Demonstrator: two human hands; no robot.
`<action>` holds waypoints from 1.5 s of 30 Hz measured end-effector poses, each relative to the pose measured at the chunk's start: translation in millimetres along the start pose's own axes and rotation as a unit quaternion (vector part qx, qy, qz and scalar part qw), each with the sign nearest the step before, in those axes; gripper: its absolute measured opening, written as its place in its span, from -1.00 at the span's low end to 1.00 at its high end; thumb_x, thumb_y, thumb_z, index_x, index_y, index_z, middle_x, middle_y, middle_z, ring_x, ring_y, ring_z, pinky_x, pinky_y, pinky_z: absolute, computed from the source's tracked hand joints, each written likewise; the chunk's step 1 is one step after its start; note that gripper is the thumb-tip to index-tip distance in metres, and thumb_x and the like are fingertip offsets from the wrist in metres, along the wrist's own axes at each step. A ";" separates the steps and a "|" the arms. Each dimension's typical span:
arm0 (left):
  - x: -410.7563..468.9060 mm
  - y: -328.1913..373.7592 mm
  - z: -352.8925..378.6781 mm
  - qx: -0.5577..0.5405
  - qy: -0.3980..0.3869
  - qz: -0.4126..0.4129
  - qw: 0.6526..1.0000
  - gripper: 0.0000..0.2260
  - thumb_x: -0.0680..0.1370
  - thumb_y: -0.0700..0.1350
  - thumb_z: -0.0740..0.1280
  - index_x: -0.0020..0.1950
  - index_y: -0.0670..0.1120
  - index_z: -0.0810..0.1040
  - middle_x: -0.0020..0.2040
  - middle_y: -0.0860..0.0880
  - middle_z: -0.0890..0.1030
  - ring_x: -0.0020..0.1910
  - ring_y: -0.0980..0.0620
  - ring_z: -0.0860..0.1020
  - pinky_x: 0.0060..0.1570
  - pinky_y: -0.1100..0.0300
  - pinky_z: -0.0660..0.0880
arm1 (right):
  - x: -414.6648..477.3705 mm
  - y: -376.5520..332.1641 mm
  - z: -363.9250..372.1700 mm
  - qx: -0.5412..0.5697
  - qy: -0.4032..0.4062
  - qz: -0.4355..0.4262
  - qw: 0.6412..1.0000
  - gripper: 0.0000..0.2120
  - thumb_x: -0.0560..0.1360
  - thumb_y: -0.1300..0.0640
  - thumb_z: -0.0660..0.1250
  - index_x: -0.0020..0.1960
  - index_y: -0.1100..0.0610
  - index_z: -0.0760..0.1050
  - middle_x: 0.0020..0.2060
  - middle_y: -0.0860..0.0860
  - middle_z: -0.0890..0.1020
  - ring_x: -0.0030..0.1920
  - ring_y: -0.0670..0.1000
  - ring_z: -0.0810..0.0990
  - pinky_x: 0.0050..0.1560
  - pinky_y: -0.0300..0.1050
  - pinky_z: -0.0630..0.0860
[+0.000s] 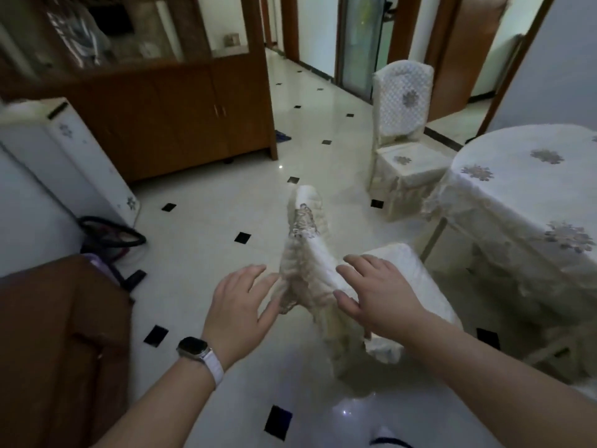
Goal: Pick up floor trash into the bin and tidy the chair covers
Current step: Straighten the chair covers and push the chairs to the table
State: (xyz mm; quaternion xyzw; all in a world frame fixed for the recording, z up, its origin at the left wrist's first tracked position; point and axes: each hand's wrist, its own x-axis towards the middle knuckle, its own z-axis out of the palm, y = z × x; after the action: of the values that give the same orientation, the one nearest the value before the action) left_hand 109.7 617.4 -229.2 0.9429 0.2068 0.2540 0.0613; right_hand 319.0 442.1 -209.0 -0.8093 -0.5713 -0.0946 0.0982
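- Glossy white tile floor (206, 195) with black diamonds is running past a wooden cabinet (168, 118); its glass upper section is holding blurred items (cannot tell what).
- Nearest chair cover (307, 253) is sitting bunched and twisted on its chair back, centre foreground, near the covered round table (523, 195).
- Left hand (239, 305) (watch (193, 349) on wrist) is reaching flat-fingered, fingertips at the cover's frilled edge, gripping nothing.
- Right hand (378, 292) is lying spread on the cover, fingers straight, not clasping.
- Second covered chair (402, 124) is standing further back.
- Dark-rimmed bag (113, 234) is sitting at left, contents unclear.

Tiled floor (206, 202), covered chairs (400, 156), draped table (529, 195)
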 end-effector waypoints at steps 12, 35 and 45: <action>55.3 -97.4 31.6 -0.013 -0.043 -0.030 0.999 -0.64 0.54 0.06 0.25 0.26 -0.05 0.60 0.25 -0.09 0.57 0.24 -0.11 0.51 0.22 -0.04 0.43 | 132.4 -2.7 79.0 0.026 -0.017 -0.023 0.999 -0.57 0.47 -0.15 0.19 0.18 0.08 0.56 0.16 0.04 0.60 0.14 0.13 0.57 0.08 0.02 0.52; 354.0 -173.5 161.0 -0.108 -0.176 0.264 0.942 -0.61 0.55 0.09 0.22 0.28 -0.06 0.58 0.30 -0.11 0.56 0.27 -0.13 0.50 0.28 -0.05 0.41 | 251.6 69.6 128.3 0.050 -0.053 0.256 0.964 -0.57 0.53 -0.20 0.16 0.23 0.02 0.53 0.28 0.05 0.55 0.24 0.11 0.53 0.20 0.06 0.46; 426.1 -187.2 196.0 -0.224 -0.214 0.444 0.841 -0.61 0.55 0.09 0.22 0.27 -0.05 0.59 0.30 -0.09 0.56 0.28 -0.12 0.50 0.26 -0.06 0.42 | 272.5 -0.9 123.9 -0.025 -0.001 0.474 0.880 -0.59 0.51 -0.19 0.19 0.20 0.02 0.56 0.24 0.02 0.58 0.22 0.08 0.54 0.17 0.00 0.49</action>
State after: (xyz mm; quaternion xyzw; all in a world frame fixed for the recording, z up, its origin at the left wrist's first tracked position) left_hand 476.1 964.5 -246.4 0.9252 -0.3143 0.0853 0.1946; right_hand 412.9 722.4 -255.9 -0.9858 -0.1165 -0.0499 0.1105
